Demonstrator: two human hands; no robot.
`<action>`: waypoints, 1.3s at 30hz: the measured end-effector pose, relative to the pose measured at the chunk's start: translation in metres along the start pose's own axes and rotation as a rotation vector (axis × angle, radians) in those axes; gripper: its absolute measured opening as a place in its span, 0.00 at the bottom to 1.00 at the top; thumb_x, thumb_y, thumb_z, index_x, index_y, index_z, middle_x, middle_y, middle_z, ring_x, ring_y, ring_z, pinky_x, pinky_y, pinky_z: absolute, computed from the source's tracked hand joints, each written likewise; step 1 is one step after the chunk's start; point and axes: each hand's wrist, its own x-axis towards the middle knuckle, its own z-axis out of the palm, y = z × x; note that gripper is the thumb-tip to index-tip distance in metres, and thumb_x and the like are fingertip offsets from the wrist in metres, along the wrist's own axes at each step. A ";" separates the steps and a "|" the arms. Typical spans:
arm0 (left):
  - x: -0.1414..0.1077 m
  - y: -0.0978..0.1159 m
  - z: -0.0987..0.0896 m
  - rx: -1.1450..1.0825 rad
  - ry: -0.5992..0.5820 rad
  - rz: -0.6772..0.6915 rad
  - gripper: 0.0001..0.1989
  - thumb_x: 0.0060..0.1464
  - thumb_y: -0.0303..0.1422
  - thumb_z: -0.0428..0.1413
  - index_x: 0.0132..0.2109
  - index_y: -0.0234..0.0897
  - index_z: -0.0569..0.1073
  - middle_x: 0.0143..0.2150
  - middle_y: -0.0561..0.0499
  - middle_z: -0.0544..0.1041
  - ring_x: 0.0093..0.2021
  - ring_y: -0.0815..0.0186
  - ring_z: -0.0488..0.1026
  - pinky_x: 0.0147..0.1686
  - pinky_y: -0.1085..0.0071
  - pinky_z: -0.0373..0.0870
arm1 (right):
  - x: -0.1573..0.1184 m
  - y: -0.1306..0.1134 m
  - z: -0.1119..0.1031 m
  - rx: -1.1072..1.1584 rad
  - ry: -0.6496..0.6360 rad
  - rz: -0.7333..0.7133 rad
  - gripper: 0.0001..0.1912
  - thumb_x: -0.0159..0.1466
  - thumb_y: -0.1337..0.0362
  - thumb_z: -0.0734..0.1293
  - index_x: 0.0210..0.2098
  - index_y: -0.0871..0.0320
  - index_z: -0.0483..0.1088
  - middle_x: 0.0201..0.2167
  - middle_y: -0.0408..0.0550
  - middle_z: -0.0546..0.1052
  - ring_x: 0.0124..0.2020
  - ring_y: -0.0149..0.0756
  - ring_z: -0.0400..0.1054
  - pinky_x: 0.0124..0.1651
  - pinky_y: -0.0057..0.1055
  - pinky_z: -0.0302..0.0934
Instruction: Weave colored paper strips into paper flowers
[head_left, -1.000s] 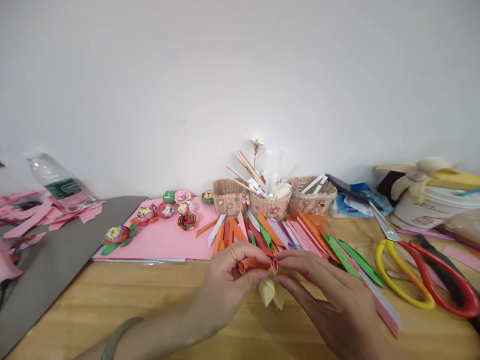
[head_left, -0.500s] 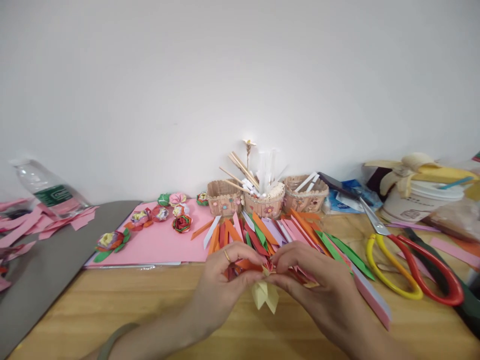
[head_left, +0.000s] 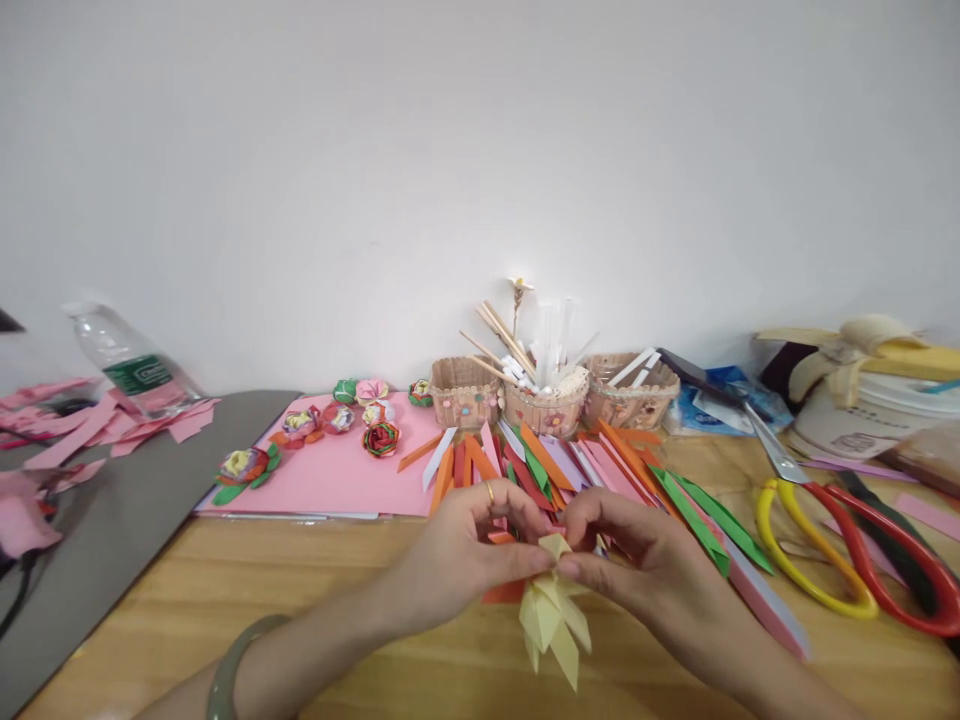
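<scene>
A pale yellow folded paper flower [head_left: 551, 620] hangs between my hands, its pointed petals facing down toward the table. My left hand [head_left: 472, 545] pinches its top between thumb and fingers; a ring and a bangle show on that side. From the other side my right hand [head_left: 637, 555] pinches the same spot, thumb against the paper. Just behind the fingers lies a spread of coloured folded paper strips [head_left: 547, 465] in orange, red, green, pink and lilac. My fingertips partly hide the top of the flower.
Several finished paper flowers [head_left: 381, 438] lie on pink paper sheets [head_left: 330, 490] at left. Three small woven baskets [head_left: 465, 395] line the wall, one with sticks and white tubes. Red-and-yellow scissors [head_left: 814, 545] lie at right. A plastic bottle [head_left: 135, 370] and pink scraps [head_left: 82, 430] lie far left.
The yellow paper flower has turned and dropped slightly, so more of its petals show. Both hands still pinch it. The whole view has shifted a little to the left.
</scene>
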 end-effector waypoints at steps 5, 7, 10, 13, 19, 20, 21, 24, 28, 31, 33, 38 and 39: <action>0.000 0.000 0.001 -0.020 0.027 -0.002 0.09 0.41 0.31 0.61 0.28 0.32 0.68 0.25 0.55 0.69 0.26 0.74 0.64 0.28 0.77 0.62 | 0.002 -0.002 0.000 0.041 -0.005 0.041 0.07 0.53 0.64 0.68 0.24 0.58 0.65 0.22 0.40 0.67 0.24 0.29 0.62 0.26 0.23 0.58; 0.000 0.001 0.002 -0.036 0.047 0.006 0.09 0.40 0.31 0.62 0.27 0.32 0.68 0.25 0.55 0.69 0.26 0.74 0.65 0.28 0.76 0.62 | 0.001 -0.002 0.000 0.032 0.031 0.024 0.07 0.53 0.64 0.68 0.24 0.57 0.65 0.21 0.39 0.67 0.24 0.29 0.62 0.26 0.23 0.59; 0.000 0.000 0.001 -0.056 0.051 0.019 0.09 0.40 0.30 0.62 0.27 0.32 0.69 0.26 0.55 0.69 0.26 0.74 0.65 0.29 0.77 0.62 | 0.001 -0.003 0.002 0.015 0.105 0.030 0.08 0.51 0.63 0.69 0.22 0.58 0.65 0.21 0.40 0.68 0.24 0.29 0.62 0.26 0.24 0.59; 0.001 -0.002 0.000 -0.093 0.033 -0.007 0.09 0.40 0.30 0.62 0.28 0.32 0.70 0.25 0.55 0.70 0.25 0.75 0.66 0.28 0.77 0.62 | 0.001 -0.005 0.001 0.011 0.076 0.087 0.09 0.51 0.62 0.69 0.21 0.58 0.66 0.20 0.40 0.69 0.23 0.29 0.63 0.25 0.24 0.58; 0.000 0.001 -0.001 -0.138 0.009 -0.096 0.10 0.38 0.32 0.63 0.28 0.32 0.71 0.24 0.55 0.72 0.24 0.75 0.67 0.25 0.78 0.62 | 0.001 -0.006 -0.001 0.066 -0.009 0.173 0.09 0.52 0.59 0.68 0.25 0.59 0.69 0.23 0.42 0.71 0.25 0.31 0.64 0.28 0.26 0.59; 0.000 0.002 -0.001 -0.131 0.001 -0.103 0.10 0.39 0.32 0.63 0.28 0.32 0.71 0.24 0.55 0.72 0.23 0.74 0.67 0.25 0.77 0.62 | 0.001 -0.006 -0.001 0.048 -0.013 0.171 0.09 0.53 0.59 0.68 0.25 0.59 0.69 0.23 0.42 0.71 0.26 0.31 0.64 0.28 0.26 0.59; 0.000 0.002 -0.001 -0.123 -0.007 -0.106 0.10 0.40 0.33 0.62 0.28 0.32 0.71 0.23 0.55 0.72 0.23 0.74 0.67 0.25 0.77 0.62 | 0.001 -0.006 -0.001 0.025 -0.011 0.164 0.09 0.53 0.59 0.67 0.25 0.59 0.69 0.23 0.42 0.71 0.26 0.30 0.64 0.28 0.25 0.58; 0.000 0.004 -0.002 -0.102 -0.026 -0.087 0.10 0.42 0.34 0.61 0.28 0.32 0.71 0.23 0.55 0.72 0.23 0.74 0.68 0.26 0.77 0.64 | -0.001 -0.007 -0.001 -0.039 -0.009 0.121 0.09 0.55 0.59 0.67 0.24 0.58 0.70 0.22 0.41 0.70 0.25 0.29 0.63 0.28 0.25 0.57; -0.001 0.005 -0.004 -0.096 -0.053 -0.083 0.08 0.43 0.32 0.60 0.29 0.33 0.70 0.23 0.55 0.72 0.24 0.74 0.69 0.26 0.78 0.64 | -0.002 -0.009 -0.002 -0.090 -0.041 0.059 0.08 0.56 0.60 0.66 0.26 0.57 0.70 0.23 0.41 0.71 0.26 0.30 0.63 0.29 0.24 0.57; -0.002 0.005 -0.004 -0.087 -0.077 -0.094 0.06 0.44 0.30 0.60 0.30 0.33 0.70 0.24 0.55 0.72 0.24 0.75 0.69 0.26 0.78 0.64 | -0.003 -0.008 -0.003 -0.140 -0.068 0.028 0.07 0.57 0.60 0.66 0.26 0.57 0.70 0.24 0.41 0.72 0.27 0.30 0.63 0.30 0.24 0.58; -0.003 0.006 -0.004 -0.078 -0.083 -0.103 0.06 0.43 0.29 0.60 0.30 0.33 0.70 0.24 0.55 0.72 0.24 0.75 0.68 0.26 0.78 0.63 | -0.004 -0.008 -0.005 -0.184 -0.102 0.020 0.08 0.58 0.60 0.65 0.26 0.57 0.71 0.23 0.41 0.72 0.27 0.30 0.64 0.30 0.25 0.58; -0.001 0.010 -0.005 -0.089 -0.126 -0.181 0.08 0.39 0.29 0.61 0.28 0.32 0.69 0.22 0.56 0.69 0.23 0.76 0.65 0.25 0.78 0.61 | -0.005 -0.009 -0.006 -0.242 -0.169 0.035 0.09 0.60 0.60 0.63 0.26 0.57 0.70 0.24 0.41 0.73 0.27 0.31 0.65 0.29 0.25 0.59; -0.001 0.010 -0.005 -0.085 -0.133 -0.185 0.08 0.39 0.29 0.61 0.28 0.32 0.69 0.22 0.56 0.69 0.23 0.76 0.64 0.25 0.78 0.61 | -0.005 -0.010 -0.005 -0.247 -0.163 0.032 0.09 0.60 0.61 0.63 0.26 0.57 0.70 0.23 0.41 0.73 0.27 0.31 0.65 0.29 0.25 0.59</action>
